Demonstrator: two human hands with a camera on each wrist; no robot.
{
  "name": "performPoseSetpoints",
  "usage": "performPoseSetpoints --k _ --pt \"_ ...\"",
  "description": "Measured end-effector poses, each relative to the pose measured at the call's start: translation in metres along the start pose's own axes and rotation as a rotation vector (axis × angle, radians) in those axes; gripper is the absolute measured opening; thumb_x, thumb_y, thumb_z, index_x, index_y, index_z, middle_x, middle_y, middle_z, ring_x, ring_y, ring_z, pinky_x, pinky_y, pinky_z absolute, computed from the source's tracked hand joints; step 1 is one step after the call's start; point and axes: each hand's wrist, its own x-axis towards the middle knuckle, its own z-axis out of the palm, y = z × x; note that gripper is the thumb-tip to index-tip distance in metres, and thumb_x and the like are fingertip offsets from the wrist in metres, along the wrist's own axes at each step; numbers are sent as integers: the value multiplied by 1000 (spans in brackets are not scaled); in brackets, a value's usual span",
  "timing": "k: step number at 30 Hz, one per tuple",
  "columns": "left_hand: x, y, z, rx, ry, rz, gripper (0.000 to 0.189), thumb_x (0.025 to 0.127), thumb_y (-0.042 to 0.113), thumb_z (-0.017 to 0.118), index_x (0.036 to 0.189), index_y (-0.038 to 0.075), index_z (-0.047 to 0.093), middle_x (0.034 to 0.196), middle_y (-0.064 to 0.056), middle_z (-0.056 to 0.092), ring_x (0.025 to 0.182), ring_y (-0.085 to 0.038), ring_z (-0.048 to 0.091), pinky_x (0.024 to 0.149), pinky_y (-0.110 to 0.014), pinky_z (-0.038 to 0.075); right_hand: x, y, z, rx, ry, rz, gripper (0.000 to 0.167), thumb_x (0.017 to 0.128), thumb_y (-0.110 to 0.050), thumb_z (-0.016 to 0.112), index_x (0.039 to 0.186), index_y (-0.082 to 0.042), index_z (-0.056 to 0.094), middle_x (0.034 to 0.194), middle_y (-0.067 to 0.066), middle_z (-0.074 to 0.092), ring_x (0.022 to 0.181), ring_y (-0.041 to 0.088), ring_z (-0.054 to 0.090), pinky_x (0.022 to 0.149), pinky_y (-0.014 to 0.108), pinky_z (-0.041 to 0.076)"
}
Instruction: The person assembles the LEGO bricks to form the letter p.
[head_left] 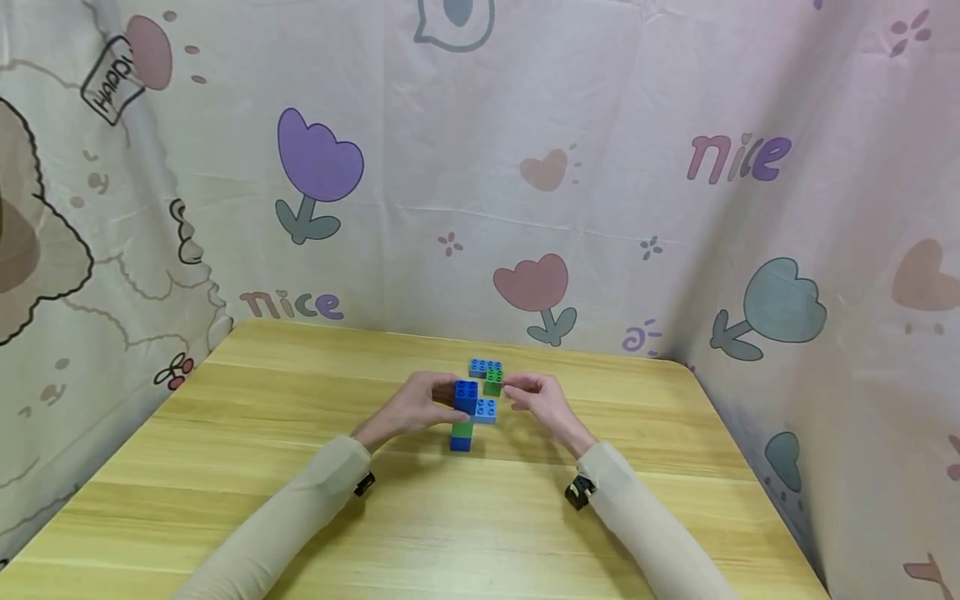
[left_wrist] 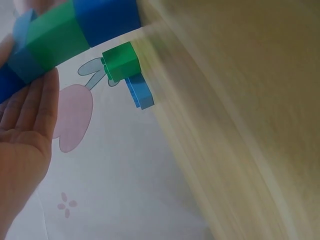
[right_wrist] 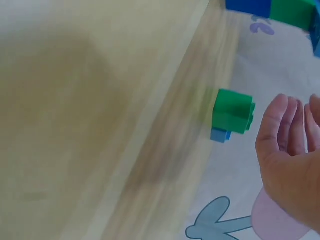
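My left hand (head_left: 408, 408) grips the upper part of a brick stack, its thumb and fingers on either side of the dark blue top brick (head_left: 466, 398). Below that, a light blue brick (head_left: 486, 411) juts out to the right. Further down are a green brick (head_left: 462, 429) and a dark blue bottom brick (head_left: 461, 444). Relaxed, with nothing between its fingers, my right hand (head_left: 542, 402) has its fingertips just right of a separate green brick (right_wrist: 232, 112). Behind that green brick lies another light blue brick (head_left: 478, 368).
The bricks stand on a wood-grain table (head_left: 450, 533), towards its back edge. A patterned cloth (head_left: 420, 167) hangs behind and along the sides. Black wrist devices (head_left: 579, 492) sit at both sleeve cuffs.
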Motion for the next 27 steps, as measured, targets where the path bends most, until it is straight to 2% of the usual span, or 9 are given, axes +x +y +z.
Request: performPoseSetpoints --k 4,7,10,16,22,27 --pt "-1 0 0 -10 -3 -20 41 79 23 83 116 14 68 106 0 73 96 -16 70 90 -37 57 9 2 -1 -133 63 -10 30 92 -13 68 119 1 67 109 15 70 94 28 65 78 37 58" --pt "-1 1 1 -18 -5 -32 41 79 24 83 116 15 68 107 0 73 96 -16 69 90 -38 57 15 1 -1 -196 84 3 28 91 -13 70 117 -4 70 106 9 70 88 18 64 78 37 57" --pt "-1 2 0 -18 -5 -29 41 79 24 83 116 15 68 107 -1 73 96 -17 69 90 -38 57 22 -1 -2 -219 79 5 28 90 -10 70 118 -7 70 111 10 69 97 20 64 85 40 57" --pt "-1 2 -1 -7 -1 -40 41 79 24 83 116 15 67 107 0 73 97 -16 69 91 -38 57 38 2 -2 -255 8 26 33 88 -6 70 121 -10 69 131 10 62 123 31 55 99 45 51" --pt "1 2 0 2 -11 -18 43 80 26 82 118 14 67 108 -1 73 98 -17 69 90 -37 57 46 10 1 -288 -10 29 32 89 -4 69 120 -10 69 135 11 60 125 32 52 104 52 45" --pt "1 -1 0 -14 -15 -1 41 80 26 82 116 14 67 107 -1 73 97 -16 70 89 -36 57 48 14 7 -280 -38 46 31 88 -4 70 118 -11 70 133 12 60 121 31 54 102 47 47"
